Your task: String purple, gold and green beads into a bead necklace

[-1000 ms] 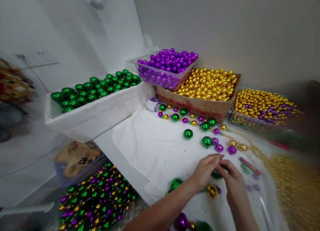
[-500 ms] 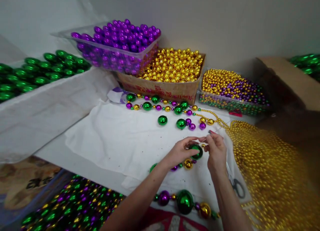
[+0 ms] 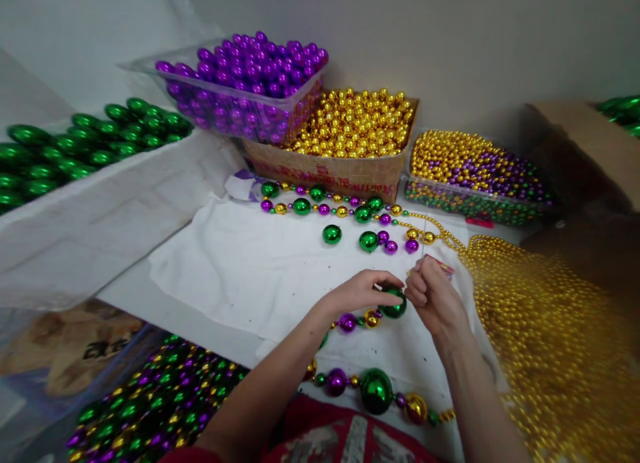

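The left hand (image 3: 361, 291) pinches one large green bead (image 3: 394, 305); the right hand (image 3: 434, 295) is curled closed, its contents hidden. Beyond lie two green balls (image 3: 332, 234), three purple balls (image 3: 411, 246) and two gold balls (image 3: 429, 237).

Large round bead (image 3: 394, 305), shiny green, partly covered, beside strung purple and gold beads (image 3: 349, 323)
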Motion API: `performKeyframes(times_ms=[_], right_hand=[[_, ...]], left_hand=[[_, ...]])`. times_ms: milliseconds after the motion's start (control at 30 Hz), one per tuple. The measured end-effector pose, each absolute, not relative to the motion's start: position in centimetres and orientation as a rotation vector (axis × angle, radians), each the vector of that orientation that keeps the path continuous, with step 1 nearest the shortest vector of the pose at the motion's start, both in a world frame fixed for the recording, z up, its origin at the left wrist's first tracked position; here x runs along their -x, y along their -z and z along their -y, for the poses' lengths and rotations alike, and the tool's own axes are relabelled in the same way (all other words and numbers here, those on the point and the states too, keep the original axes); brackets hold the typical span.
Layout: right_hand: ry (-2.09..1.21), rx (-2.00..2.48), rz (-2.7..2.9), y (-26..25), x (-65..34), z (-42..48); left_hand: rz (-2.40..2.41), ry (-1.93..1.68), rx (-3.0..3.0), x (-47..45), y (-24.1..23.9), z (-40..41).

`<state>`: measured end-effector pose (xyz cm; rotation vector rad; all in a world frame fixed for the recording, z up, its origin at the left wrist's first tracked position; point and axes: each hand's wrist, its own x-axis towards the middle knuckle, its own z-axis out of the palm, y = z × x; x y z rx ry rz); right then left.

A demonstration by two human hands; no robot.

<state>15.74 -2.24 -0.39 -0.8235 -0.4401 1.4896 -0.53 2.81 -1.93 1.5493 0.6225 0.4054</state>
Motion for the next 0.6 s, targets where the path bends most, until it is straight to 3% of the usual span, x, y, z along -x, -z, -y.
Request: performKeyframes(times_ms=[267,600], right_hand=[[-1.541,0.778,0.419,-0.1,-16.4,2.1],[-1.168,0.921,0.475,-1.3,-17.1,4.6]], left_hand=[[-0.512,-0.403,-1.419,-0.3,2.7,-2.2],[-0.736,-0.38,-1.709,1.4,1.7,-1.5]])
